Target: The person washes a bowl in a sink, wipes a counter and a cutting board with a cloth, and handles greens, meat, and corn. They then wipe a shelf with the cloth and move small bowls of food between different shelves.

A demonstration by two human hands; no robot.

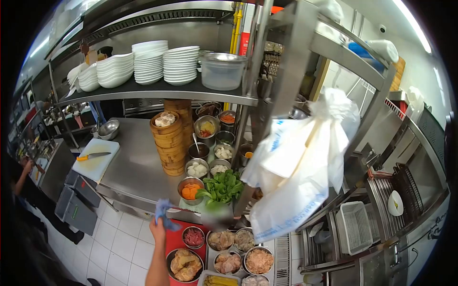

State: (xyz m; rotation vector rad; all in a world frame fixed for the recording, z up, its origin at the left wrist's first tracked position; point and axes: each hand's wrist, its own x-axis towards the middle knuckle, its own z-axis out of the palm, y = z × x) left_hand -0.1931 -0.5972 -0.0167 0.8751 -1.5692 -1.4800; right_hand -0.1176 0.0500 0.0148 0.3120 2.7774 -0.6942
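My left hand is closed around a crumpled blue cloth. A thin dark handle seems to run right from the cloth to a blurred dark, pan-like thing; motion hides its exact kind. It is over the counter's front edge, just below the leafy greens. Beneath it stand a bowl of red minced meat and a bowl of large pale-brown meat pieces. My right hand is out of view.
Stacked bamboo steamers and a bowl of sliced carrots stand on the steel counter. A knife lies on a white board. White plastic bags hang at right. Another person stands far left.
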